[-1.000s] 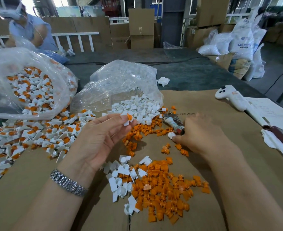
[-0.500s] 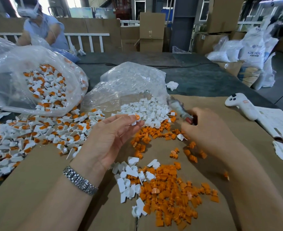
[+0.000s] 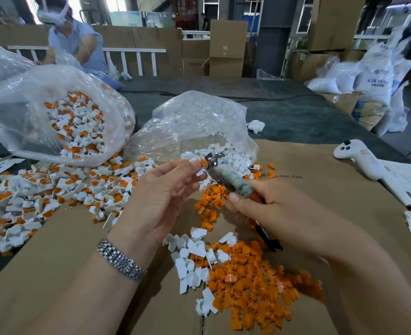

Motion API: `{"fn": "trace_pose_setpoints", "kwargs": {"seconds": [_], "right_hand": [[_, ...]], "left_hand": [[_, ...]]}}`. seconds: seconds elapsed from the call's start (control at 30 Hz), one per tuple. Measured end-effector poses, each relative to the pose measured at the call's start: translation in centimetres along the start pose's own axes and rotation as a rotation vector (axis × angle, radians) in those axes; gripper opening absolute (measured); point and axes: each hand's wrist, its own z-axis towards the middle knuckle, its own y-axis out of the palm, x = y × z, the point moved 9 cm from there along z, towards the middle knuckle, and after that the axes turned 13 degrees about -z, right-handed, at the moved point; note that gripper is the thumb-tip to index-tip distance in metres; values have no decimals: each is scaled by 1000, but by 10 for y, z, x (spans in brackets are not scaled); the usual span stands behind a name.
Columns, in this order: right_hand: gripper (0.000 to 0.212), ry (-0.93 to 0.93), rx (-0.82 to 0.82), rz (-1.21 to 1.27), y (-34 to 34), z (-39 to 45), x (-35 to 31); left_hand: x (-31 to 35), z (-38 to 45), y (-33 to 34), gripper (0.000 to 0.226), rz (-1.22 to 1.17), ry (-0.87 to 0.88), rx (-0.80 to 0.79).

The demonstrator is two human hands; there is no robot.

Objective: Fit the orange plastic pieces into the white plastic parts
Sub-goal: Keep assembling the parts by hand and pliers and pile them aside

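Where pliers [image 3: 226, 177] press, the white part [image 3: 201, 168] (small, angular) shows orange.

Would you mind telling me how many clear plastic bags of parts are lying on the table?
2. One clear bag at far left holds assembled white-and-orange parts; the other clear bag at centre, beyond the hands, holds white parts. More bags may lie outside the view.

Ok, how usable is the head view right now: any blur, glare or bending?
Head view: the left hand and its white part are fairly sharp, the pliers in the right hand slightly soft; window light glares at top left; the clear bags catch reflections; wide-angle bending shows at the edges.
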Motion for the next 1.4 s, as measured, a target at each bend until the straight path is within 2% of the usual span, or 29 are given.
{"fn": "trace_pose_setpoints", "kwargs": {"seconds": [0.17, 0.33, 0.53, 0.7, 0.77, 0.87, 0.93, 1.0, 1.1, 1.17, 1.23, 1.3, 1.4], "right_hand": [[30, -7, 22, -63, 2, 2, -4], [41, 28, 67, -149, 6, 3, -6], [42, 56, 158, -279, 6, 4, -11], [45, 62, 197, -348, 4, 7, -10], [46, 67, 190, -324, 5, 8, -8], [48, 87, 75, -170, 9, 8, -1], [49, 125, 45, -47, 3, 6, 8], [52, 162, 139, -80, -14, 6, 20], [48, 257, 285, -351, -35, 7, 43], [46, 350, 288, -463, -37, 9, 63], [47, 422, 275, -544, -36, 11, 80], [48, 459, 264, -617, -33, 13, 88], [54, 477, 248, -703, -27, 16, 91]], "left_hand": [[-2, 0, -1, 13, -29, 15, 39], [-2, -3, 0, 14, 8, 44, 63], [-1, -3, -6, 22, 19, 51, 104], [-4, -3, -9, 9, 39, 31, 125], [-4, -3, -8, 8, 39, 27, 121], [1, -4, -8, 13, 45, 58, 137], [7, -6, -10, 3, 60, 82, 156], [17, -7, -17, 10, 228, 137, 207], [47, -14, -29, 10, 755, 338, 353], [70, -20, -27, 6, 1059, 517, 442], [80, -21, -23, 9, 1319, 594, 496], [73, -18, -15, 16, 1384, 611, 395], [38, -15, 16, 16, 1445, 566, -6]]}}
